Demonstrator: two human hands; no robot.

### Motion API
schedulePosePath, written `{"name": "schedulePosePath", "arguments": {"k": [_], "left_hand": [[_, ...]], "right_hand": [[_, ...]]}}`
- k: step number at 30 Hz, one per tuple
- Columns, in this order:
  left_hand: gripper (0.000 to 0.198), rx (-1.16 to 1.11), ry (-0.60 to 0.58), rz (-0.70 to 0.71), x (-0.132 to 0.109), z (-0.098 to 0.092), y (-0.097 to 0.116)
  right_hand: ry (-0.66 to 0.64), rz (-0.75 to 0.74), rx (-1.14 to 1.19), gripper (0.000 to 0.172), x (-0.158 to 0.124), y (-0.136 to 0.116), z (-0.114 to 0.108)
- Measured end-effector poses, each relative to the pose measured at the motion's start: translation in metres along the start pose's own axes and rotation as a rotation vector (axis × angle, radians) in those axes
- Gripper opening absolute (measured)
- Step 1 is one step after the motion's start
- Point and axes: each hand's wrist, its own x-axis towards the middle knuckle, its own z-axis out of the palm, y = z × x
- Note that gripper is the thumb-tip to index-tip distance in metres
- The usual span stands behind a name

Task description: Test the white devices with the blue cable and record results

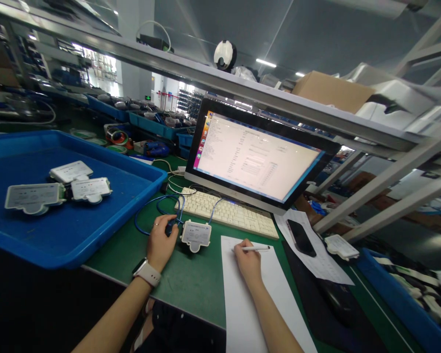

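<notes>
My left hand point(161, 242) rests on the green mat, fingers curled around the plug of a blue cable point(158, 211) where it enters a small white device point(195, 235). A smartwatch sits on that wrist. My right hand point(247, 260) holds a white pen point(256, 248), its tip over a white sheet of paper point(257, 294). Just beyond both hands lies a cream keyboard point(226, 212) in front of a lit monitor point(255, 159).
A big blue tray point(77, 220) on the left holds three white devices point(35, 197). To the right are a black phone point(300, 238) on papers, another white device point(341, 246), a dark mouse point(338, 299) and a blue bin point(400, 304). A metal shelf rail runs overhead.
</notes>
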Motion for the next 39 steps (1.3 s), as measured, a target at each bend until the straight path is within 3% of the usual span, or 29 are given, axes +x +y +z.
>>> {"name": "schedulePosePath", "arguments": {"k": [8, 13, 28, 39], "left_hand": [[0.023, -0.020, 0.009, -0.014, 0.001, 0.000, 0.000], [0.024, -0.033, 0.002, -0.012, 0.001, 0.000, -0.002], [0.031, -0.058, -0.005, -0.032, 0.003, 0.001, -0.012], [0.033, -0.074, 0.027, -0.035, 0.003, 0.002, -0.015]], "right_hand": [[0.061, 0.207, 0.401, 0.024, 0.018, 0.009, -0.006], [0.068, 0.233, 0.544, 0.031, 0.026, 0.012, -0.016], [0.135, 0.222, 0.672, 0.029, 0.022, 0.020, -0.012], [0.102, 0.228, 0.691, 0.034, 0.024, 0.025, -0.010]]}}
